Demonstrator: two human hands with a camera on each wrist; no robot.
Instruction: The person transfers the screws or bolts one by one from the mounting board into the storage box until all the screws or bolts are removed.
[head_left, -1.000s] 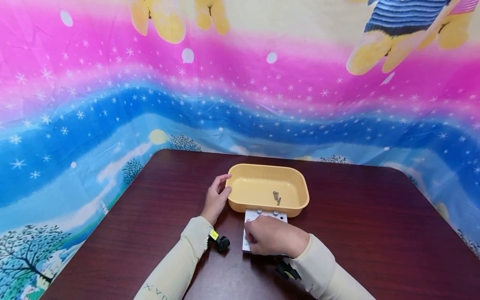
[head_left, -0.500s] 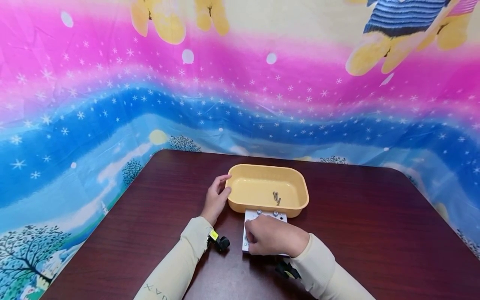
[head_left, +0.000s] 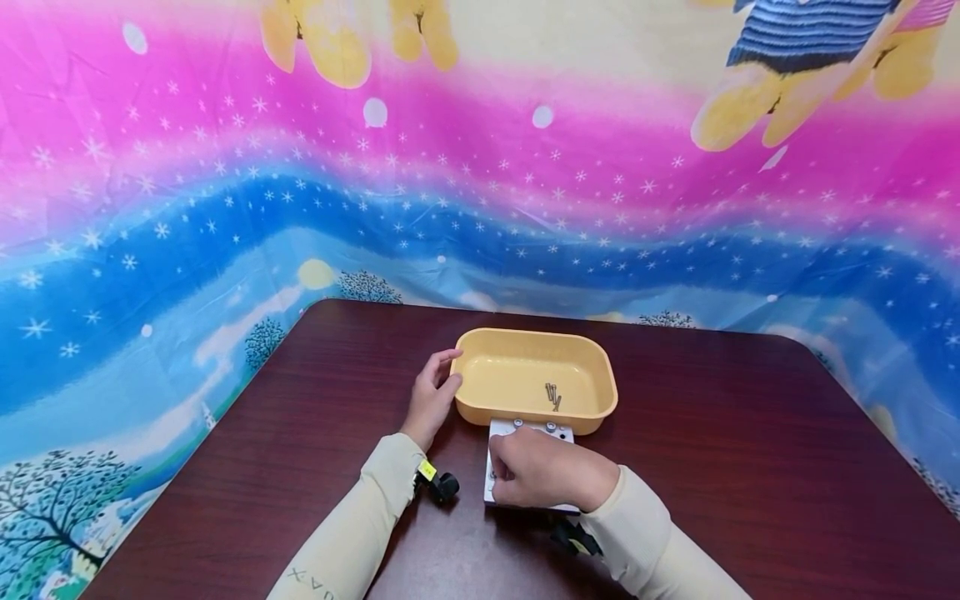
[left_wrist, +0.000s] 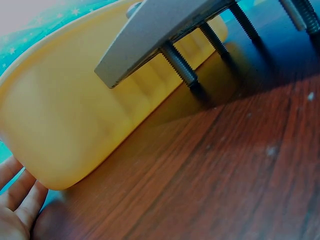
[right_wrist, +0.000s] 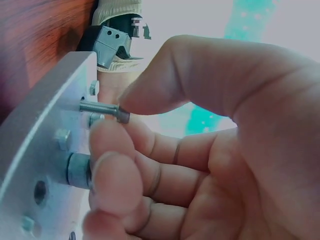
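Observation:
My right hand (head_left: 551, 471) is over a silver metal plate (head_left: 501, 428). In the right wrist view, its thumb and fingers pinch the head end of a screw (right_wrist: 100, 107), whose shank tip is at a hole in the plate. Other screws stand in the plate, and in the left wrist view several threaded shanks (left_wrist: 180, 65) stick out below it. My left hand (head_left: 429, 402) rests at the left end of a yellow tray (head_left: 480, 414), its fingers against the outer wall. Several loose screws (head_left: 552, 396) lie inside the tray.
The dark wooden table (head_left: 750, 450) extends to both sides. The plate is at the tray's near side, its far edge close to the tray wall. A printed cloth (head_left: 480, 208) hangs behind the table. A black wrist camera (head_left: 442, 486) is on the left wrist.
The fingers of my right hand have shifted slightly at the plate. My left hand, the tray and the loose screws look unmoved.

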